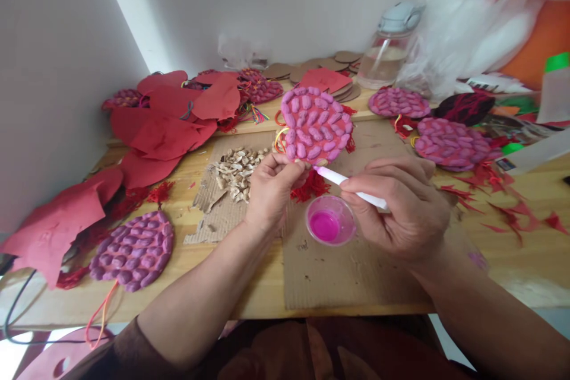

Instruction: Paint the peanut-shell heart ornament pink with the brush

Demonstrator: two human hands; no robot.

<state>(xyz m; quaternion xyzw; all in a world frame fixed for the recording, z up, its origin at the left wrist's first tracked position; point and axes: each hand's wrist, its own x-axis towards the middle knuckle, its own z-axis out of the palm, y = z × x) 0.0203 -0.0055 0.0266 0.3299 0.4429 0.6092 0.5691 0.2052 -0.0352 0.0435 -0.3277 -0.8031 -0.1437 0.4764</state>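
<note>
Held up near the middle of the view, over the cardboard sheet [342,282] on the worktop [258,300]: a roughly heart-shaped plaque [316,124], red, set with rows of pink-coloured peanut shells [315,133], decorated face toward the head camera. Probably light, with a stiffish thin backing. Shells likely brittle, apt to crack or come unstuck under a hard squeeze; perhaps slick where wet, though can't tell wet from dry here. Best taken by the thin rim, clear of colour, or propped from behind. Yellow cord [278,137] at the left edge and red tassel [351,141] at the right: limp, poor handholds.

Left hand [274,187]: pinched, thumb and finger, on the plaque's lower edge; other fingers curled under. Right hand [401,208]: clasped pen-fashion round a slim white brush [356,189], aimed forward and leftward, tip at the lower rim just beside the left fingertips and a pale shell. Hands apart, near each other. Below, between both: a clear plastic cup [350,224] with magenta paint [324,227].
</note>
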